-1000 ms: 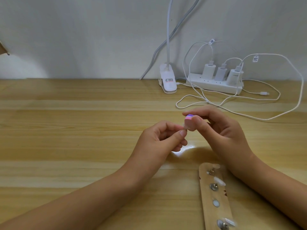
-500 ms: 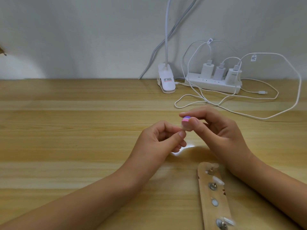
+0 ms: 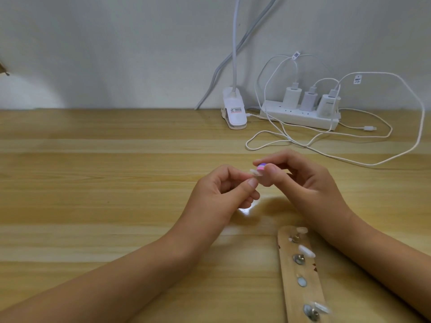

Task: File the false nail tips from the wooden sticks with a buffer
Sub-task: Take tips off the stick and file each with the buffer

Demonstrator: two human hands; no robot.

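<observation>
Hands meet at centre frame, raised above the wooden table. Left hand is closed in a pinch: thumb and curled forefinger grip a clear false nail tip, which projects up and to the right from the fingertips. Right hand is also closed, with thumb and forefinger clamped on a small buffer; only its pink and purple layered end shows between the fingers. The buffer end lies directly against the upper right of the nail tip, so the two items touch at the point where both hands converge. The remaining fingers of each hand are curled inward. Both forearms enter from the bottom edge of the frame.

Lower right of the frame holds a wooden stick, lying flat on the table and running from below the right wrist toward the bottom edge. Several round metal mounts sit along it in a row. Pale nail tips rest on some of these mounts; the lowest one is blurred. The stick lies just beside the right forearm, apart from both hands.

Upper right of the frame shows a white power strip against the wall with three chargers plugged in and white cables looping over the table. A white lamp clip stands to its left.
</observation>
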